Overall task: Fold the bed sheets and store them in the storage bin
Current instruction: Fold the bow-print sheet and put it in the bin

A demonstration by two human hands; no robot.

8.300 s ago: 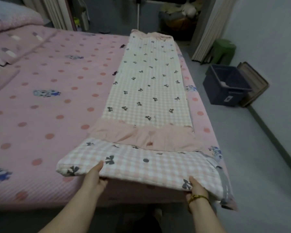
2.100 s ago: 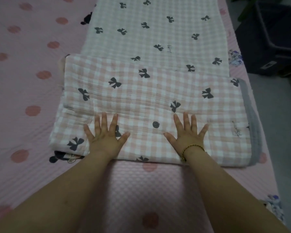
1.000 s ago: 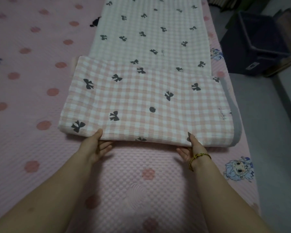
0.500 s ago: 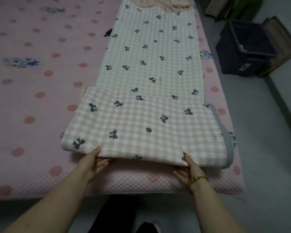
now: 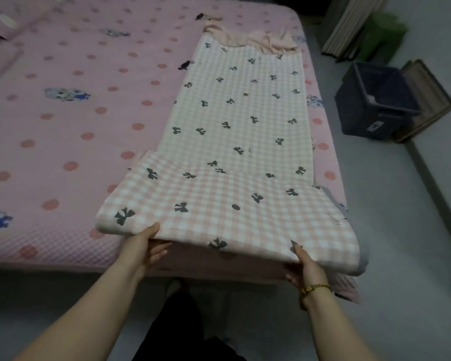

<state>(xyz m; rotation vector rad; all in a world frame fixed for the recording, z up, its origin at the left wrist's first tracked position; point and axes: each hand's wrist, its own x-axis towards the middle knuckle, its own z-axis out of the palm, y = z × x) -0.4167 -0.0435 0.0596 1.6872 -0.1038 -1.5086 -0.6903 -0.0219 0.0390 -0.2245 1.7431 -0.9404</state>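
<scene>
Found a pink dotted bed (image 5: pixel 76 126) filling the view from 9 to 1 o'clock. Saw the checked, bow-printed bed sheet (image 5: pixel 240 121) laid as a long strip along its 3 o'clock side, near end doubled into a thick fold reaching past the mattress edge toward 6 o'clock. Spotted the dark storage bin (image 5: pixel 359 118) open on the floor at 2 o'clock, well apart from the sheet. Noted the left hand (image 5: pixel 143 246) gripping the fold's front edge at 7 o'clock, thumb on top, fingers beneath, and the right hand (image 5: pixel 303 267) gripping likewise at 5 o'clock, gold bracelet (image 5: pixel 314 289) on its wrist.

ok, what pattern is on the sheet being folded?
The sheet is pink-and-white gingham with dark bows; the head view shows it.
</scene>
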